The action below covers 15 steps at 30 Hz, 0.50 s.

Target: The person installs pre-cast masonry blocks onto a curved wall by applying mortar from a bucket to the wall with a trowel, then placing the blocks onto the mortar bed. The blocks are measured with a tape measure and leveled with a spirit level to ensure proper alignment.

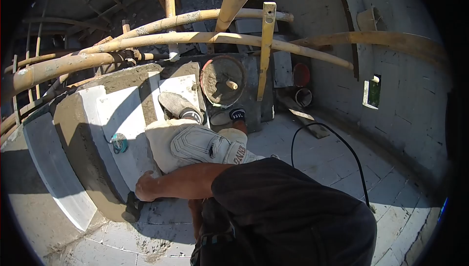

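My right hand reaches across to the left, its fingers closed at the lower edge of a pale stone slab. Just below the fist shows the dark head of a mallet, partly in shadow; its handle is hidden by the hand. The mallet head is beside the mortar bed of the step. A small round teal device, perhaps a tape measure, lies on the slab. My left hand is out of sight behind my right arm and body.
A tub of mortar holds a wooden-handled trowel. A yellow spirit level leans near bamboo poles. A black cable loops over the tiled floor. At right stands a grey wall.
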Motion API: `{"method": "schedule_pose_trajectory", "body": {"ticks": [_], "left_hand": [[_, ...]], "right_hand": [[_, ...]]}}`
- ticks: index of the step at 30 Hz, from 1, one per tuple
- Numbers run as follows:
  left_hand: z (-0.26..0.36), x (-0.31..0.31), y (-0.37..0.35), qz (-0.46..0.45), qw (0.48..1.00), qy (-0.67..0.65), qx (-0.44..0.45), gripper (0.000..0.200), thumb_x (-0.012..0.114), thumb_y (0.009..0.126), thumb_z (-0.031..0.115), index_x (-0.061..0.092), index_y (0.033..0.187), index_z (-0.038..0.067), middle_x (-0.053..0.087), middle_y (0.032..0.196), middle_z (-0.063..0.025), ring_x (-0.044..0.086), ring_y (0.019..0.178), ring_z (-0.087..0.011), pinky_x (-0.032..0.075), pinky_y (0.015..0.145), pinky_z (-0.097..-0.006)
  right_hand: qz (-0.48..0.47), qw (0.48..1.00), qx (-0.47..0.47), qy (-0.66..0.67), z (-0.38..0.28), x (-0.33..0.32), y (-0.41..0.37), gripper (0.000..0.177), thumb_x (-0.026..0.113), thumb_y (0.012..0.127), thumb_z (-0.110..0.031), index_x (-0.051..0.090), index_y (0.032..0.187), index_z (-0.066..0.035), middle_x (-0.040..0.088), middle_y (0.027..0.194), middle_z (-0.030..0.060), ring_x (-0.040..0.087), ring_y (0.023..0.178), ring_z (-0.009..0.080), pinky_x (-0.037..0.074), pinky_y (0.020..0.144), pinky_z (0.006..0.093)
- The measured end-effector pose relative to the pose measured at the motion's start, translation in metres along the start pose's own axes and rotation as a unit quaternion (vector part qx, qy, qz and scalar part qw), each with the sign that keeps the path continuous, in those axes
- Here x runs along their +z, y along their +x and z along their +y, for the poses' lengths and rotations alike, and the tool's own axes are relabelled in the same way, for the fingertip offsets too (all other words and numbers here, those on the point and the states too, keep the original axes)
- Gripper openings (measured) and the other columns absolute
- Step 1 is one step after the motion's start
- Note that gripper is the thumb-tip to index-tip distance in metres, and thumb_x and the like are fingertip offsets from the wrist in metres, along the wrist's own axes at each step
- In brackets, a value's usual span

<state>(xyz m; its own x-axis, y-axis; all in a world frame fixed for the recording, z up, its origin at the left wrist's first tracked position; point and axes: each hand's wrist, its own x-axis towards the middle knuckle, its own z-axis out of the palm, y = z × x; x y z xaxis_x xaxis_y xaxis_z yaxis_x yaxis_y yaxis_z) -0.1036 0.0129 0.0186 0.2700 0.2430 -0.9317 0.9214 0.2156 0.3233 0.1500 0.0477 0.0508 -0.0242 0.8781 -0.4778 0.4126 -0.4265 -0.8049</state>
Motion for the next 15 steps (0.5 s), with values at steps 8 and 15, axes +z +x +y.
{"method": "schedule_pose_trajectory", "body": {"ticks": [8, 15], "left_hand": [[0.006, 0.001, -0.011, 0.012, 1.000, 0.015, 0.021, 0.055, 0.057, 0.098, 0.039, 0.050, 0.135, -0.001, 0.059, 0.126, -0.0146, 0.060, 0.110, -0.0243, 0.049, 0.092, -0.0371], [-0.004, 0.002, -0.027, 0.027, 0.999, 0.024, 0.028, 0.055, 0.058, 0.097, 0.039, 0.051, 0.134, -0.002, 0.060, 0.124, -0.0153, 0.061, 0.108, -0.0245, 0.050, 0.090, -0.0366]], "right_hand": [[-0.047, 0.994, 0.095, -0.018, 0.001, 0.008, 0.025, 0.043, 0.081, 0.073, -0.024, 0.071, 0.114, -0.023, 0.069, 0.114, 0.0024, 0.062, 0.105, 0.0281, 0.045, 0.092, 0.0603], [-0.043, 0.997, 0.052, 0.024, 0.019, 0.056, 0.142, 0.054, 0.084, 0.066, -0.029, 0.070, 0.118, -0.026, 0.068, 0.118, 0.0024, 0.061, 0.110, 0.0353, 0.045, 0.084, 0.0658]]}}
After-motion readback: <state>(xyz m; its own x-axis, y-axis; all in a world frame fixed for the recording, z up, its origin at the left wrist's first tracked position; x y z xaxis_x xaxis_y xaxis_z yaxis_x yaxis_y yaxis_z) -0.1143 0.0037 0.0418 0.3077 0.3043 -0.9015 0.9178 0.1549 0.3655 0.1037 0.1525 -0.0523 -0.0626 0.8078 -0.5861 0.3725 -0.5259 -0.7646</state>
